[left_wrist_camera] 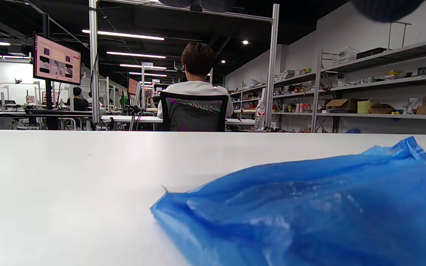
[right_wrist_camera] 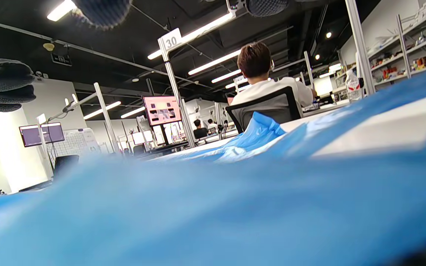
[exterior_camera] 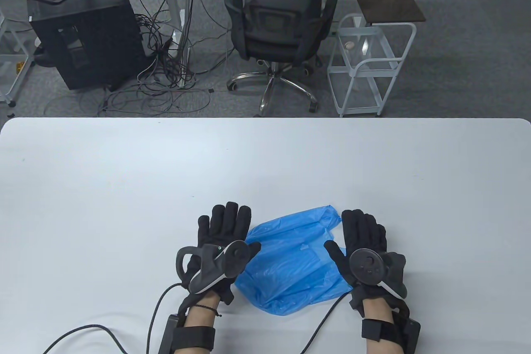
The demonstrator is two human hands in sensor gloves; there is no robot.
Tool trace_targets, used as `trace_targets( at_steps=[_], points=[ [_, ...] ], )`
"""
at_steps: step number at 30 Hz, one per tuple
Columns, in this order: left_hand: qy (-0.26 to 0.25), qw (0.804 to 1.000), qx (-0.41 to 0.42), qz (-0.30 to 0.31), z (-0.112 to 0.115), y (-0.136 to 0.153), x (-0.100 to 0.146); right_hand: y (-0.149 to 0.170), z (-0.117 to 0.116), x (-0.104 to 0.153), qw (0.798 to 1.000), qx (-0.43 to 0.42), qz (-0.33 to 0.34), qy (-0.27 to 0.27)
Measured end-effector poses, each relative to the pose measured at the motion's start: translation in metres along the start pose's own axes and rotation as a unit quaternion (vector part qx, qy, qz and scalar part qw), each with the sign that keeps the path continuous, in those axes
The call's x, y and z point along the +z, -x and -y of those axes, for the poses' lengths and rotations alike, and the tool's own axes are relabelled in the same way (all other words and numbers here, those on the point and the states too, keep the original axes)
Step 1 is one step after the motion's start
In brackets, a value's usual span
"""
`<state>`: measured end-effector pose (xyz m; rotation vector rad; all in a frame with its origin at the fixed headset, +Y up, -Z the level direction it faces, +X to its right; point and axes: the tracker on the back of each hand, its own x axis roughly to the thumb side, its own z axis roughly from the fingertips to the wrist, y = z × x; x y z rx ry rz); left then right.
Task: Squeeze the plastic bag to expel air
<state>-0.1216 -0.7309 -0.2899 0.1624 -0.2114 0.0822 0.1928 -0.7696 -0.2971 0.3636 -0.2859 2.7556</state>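
Observation:
A crumpled blue plastic bag (exterior_camera: pixel 290 267) lies on the white table (exterior_camera: pixel 124 188) near its front edge, slightly puffed. My left hand (exterior_camera: pixel 230 231) lies open with fingers spread at the bag's left edge, its thumb over the plastic. My right hand (exterior_camera: pixel 361 238) lies open at the bag's right edge, fingers together, thumb over the plastic. Neither hand grips the bag. In the left wrist view the bag (left_wrist_camera: pixel 309 207) fills the lower right. In the right wrist view the bag (right_wrist_camera: pixel 213 207) fills the lower frame, and gloved fingertips (right_wrist_camera: pixel 102 11) show at the top.
Black cables (exterior_camera: pixel 315 329) run from both wrists across the table's front edge. Beyond the far edge stand an office chair (exterior_camera: pixel 278 26), a white cart (exterior_camera: pixel 369 63) and a computer tower (exterior_camera: pixel 87 34). The bag is the only object on the table.

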Motion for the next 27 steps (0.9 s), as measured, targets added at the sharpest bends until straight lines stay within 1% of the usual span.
trace_targets(
  at_steps=[2,6,10,13,20,27],
  points=[
    [0.004,1.000,0.001,-0.004,0.005,0.000,0.000,-0.001,-0.003,-0.003,1.000,-0.003,-0.010,-0.027],
    [0.019,1.000,-0.009,0.002,0.011,0.000,-0.002,-0.002,-0.007,-0.008,0.999,0.009,-0.020,-0.048],
    [0.028,1.000,-0.006,-0.004,0.013,0.004,-0.002,-0.004,-0.010,-0.011,0.997,0.022,-0.027,-0.065],
    [0.033,0.999,-0.009,-0.006,0.010,0.005,-0.001,-0.003,-0.015,-0.011,0.994,0.004,-0.047,-0.100],
    [0.031,0.999,-0.004,-0.008,-0.001,0.002,0.001,-0.003,-0.012,-0.009,0.995,-0.006,-0.050,-0.082],
    [0.032,0.999,0.008,-0.018,-0.005,0.006,0.000,-0.002,-0.012,-0.007,0.995,-0.019,-0.056,-0.077]
  ],
)
